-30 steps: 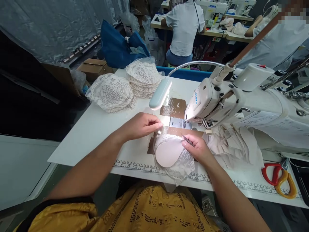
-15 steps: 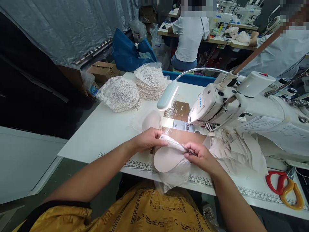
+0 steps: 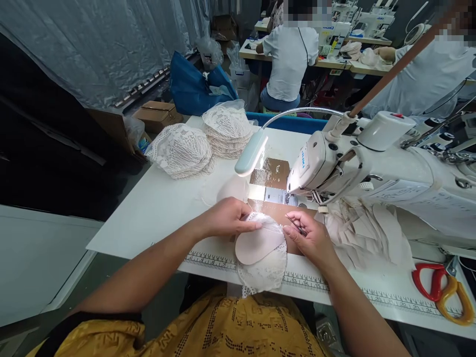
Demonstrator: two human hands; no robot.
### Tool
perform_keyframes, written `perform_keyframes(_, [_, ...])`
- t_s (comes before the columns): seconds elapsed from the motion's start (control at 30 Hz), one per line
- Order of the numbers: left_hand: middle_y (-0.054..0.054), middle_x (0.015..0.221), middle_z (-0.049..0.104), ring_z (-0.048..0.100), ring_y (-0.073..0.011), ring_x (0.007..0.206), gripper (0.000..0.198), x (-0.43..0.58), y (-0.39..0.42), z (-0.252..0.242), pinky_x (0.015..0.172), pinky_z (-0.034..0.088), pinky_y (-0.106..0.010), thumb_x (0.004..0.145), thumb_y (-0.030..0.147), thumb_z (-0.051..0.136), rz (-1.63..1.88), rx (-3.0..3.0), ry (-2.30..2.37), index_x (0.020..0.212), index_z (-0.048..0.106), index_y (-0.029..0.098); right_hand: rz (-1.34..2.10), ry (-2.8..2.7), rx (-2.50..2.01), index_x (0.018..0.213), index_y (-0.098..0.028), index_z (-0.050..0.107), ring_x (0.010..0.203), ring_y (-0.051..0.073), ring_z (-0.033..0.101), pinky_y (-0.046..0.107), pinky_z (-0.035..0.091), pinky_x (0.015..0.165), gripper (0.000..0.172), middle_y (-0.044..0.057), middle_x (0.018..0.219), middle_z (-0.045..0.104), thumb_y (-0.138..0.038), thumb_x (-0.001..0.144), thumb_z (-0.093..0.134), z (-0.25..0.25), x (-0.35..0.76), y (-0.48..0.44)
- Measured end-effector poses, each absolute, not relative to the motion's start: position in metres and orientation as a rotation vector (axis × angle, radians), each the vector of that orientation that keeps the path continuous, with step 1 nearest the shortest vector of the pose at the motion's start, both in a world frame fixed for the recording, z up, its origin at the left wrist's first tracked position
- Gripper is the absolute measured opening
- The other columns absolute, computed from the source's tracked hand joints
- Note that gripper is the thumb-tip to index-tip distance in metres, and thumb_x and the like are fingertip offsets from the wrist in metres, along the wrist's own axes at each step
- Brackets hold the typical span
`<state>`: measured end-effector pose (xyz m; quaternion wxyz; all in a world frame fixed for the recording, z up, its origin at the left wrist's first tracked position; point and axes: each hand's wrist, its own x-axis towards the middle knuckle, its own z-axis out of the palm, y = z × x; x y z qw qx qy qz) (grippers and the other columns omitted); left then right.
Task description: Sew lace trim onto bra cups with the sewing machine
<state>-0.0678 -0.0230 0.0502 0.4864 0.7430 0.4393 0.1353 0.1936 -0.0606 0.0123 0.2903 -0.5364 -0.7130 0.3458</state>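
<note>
The white counter has a printed ruler along its near edge, with 13 and 15 legible. On it stands a white sewing machine with blue JUKI lettering on its head. Before the needle lies a lace-edged foam cup. The left hand pinches its upper rim, fingers pressed together. The right hand touches the rim's other end, its fingers pinching a thin metal tool.

The cup is smooth, soft cloth with holey lace under it. The table is smooth and white. The machine is shiny white, the scissors have plastic handles
</note>
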Motion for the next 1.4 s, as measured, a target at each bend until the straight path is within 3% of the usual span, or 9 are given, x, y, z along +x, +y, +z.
perform_keyframes(0.07, [0.000, 0.061, 0.058, 0.048, -0.0113, 0.055, 0.036, -0.080, -0.013, 0.060, 0.054, 0.033, -0.023, 0.086, 0.043, 0.056, 0.397, 2.011, 1.255, 0.067, 0.066, 0.015, 0.779, -2.072, -1.325, 0.103, -0.024, 0.064, 0.075, 0.018, 0.063, 0.028, 0.048, 0.066, 0.021, 0.005, 0.088, 0.069, -0.035, 0.090, 0.052, 0.014, 0.185, -0.065])
perform_keyframes(0.2, [-0.008, 0.109, 0.065, 0.058, -0.0224, 0.090, 0.036, -0.098, 0.020, 0.056, 0.076, 0.043, -0.029, 0.083, 0.033, 0.053, 0.560, 2.262, 1.495, 0.112, 0.064, 0.015, 0.498, -2.496, -0.961, 0.103, -0.024, 0.063, 0.072, 0.015, 0.061, 0.024, 0.043, 0.059, 0.023, 0.007, 0.111, 0.067, -0.017, 0.087, 0.048, 0.018, 0.158, -0.075])
perform_keyframes(0.27, [-0.011, 0.115, 0.062, 0.055, -0.0267, 0.101, 0.044, -0.099, 0.036, 0.044, 0.084, 0.043, -0.034, 0.080, 0.031, 0.055, 0.486, 2.366, 1.432, 0.120, 0.059, 0.013, 0.451, -2.654, -0.841, 0.093, -0.023, 0.062, 0.070, 0.012, 0.059, 0.023, 0.039, 0.056, 0.021, 0.005, 0.114, 0.065, -0.010, 0.083, 0.047, 0.018, 0.149, -0.077])
perform_keyframes(0.5, [-0.005, 0.086, 0.064, 0.055, -0.0193, 0.083, 0.018, -0.084, 0.040, 0.017, 0.081, 0.042, -0.031, 0.083, 0.020, 0.045, 0.440, 2.451, 1.169, 0.077, 0.061, 0.016, 0.576, -2.777, -1.319, 0.069, -0.020, 0.051, 0.068, 0.015, 0.054, 0.024, 0.031, 0.055, 0.018, 0.001, 0.078, 0.062, -0.002, 0.065, 0.047, 0.031, 0.189, -0.077])
perform_keyframes(0.67, [-0.005, 0.084, 0.059, 0.052, -0.0183, 0.079, 0.020, -0.077, 0.027, 0.015, 0.075, 0.041, -0.030, 0.090, 0.021, 0.037, 0.488, 2.477, 1.067, 0.080, 0.053, 0.017, 0.885, -2.490, -1.524, 0.081, -0.021, 0.058, 0.066, 0.015, 0.055, 0.026, 0.037, 0.059, 0.015, -0.001, 0.072, 0.061, -0.012, 0.078, 0.047, 0.044, 0.202, -0.071])
perform_keyframes(0.87, [-0.007, 0.086, 0.059, 0.052, -0.0195, 0.080, 0.021, -0.071, 0.024, 0.013, 0.074, 0.041, -0.032, 0.094, 0.024, 0.033, 0.518, 2.490, 1.081, 0.091, 0.052, 0.016, 1.057, -1.922, -1.552, 0.097, -0.021, 0.065, 0.092, 0.022, 0.063, 0.032, 0.047, 0.077, 0.026, 0.006, 0.100, 0.069, -0.042, 0.085, 0.056, 0.035, 0.165, -0.044])
perform_keyframes(1.0, [-0.009, 0.110, 0.059, 0.053, -0.0214, 0.097, 0.022, -0.078, 0.026, 0.013, 0.083, 0.041, -0.034, 0.093, 0.025, 0.038, 0.503, 2.504, 1.116, 0.102, 0.056, 0.016, 1.136, -1.881, -1.570, 0.103, -0.020, 0.066, 0.089, 0.022, 0.064, 0.033, 0.048, 0.077, 0.033, 0.006, 0.099, 0.070, -0.043, 0.080, 0.060, 0.021, 0.134, -0.026])
perform_keyframes(1.13, [-0.009, 0.117, 0.058, 0.053, -0.0221, 0.102, 0.027, -0.084, 0.024, 0.021, 0.087, 0.041, -0.035, 0.093, 0.024, 0.037, 0.417, 2.488, 1.115, 0.108, 0.058, 0.017, 1.020, -2.010, -1.551, 0.080, -0.020, 0.065, 0.069, 0.018, 0.057, 0.030, 0.043, 0.065, 0.015, 0.000, 0.069, 0.063, -0.033, 0.078, 0.058, 0.013, 0.113, -0.019])
perform_keyframes(1.4, [-0.003, 0.094, 0.060, 0.053, -0.0177, 0.074, 0.047, -0.104, 0.024, 0.047, 0.061, 0.037, -0.026, 0.071, 0.048, 0.066, 0.022, 2.101, 1.270, 0.106, 0.055, 0.018, 1.311, -1.993, -1.369, 0.075, -0.020, 0.059, 0.069, 0.015, 0.053, 0.026, 0.041, 0.063, 0.012, -0.001, 0.073, 0.058, -0.029, 0.082, 0.054, 0.017, 0.142, -0.029])
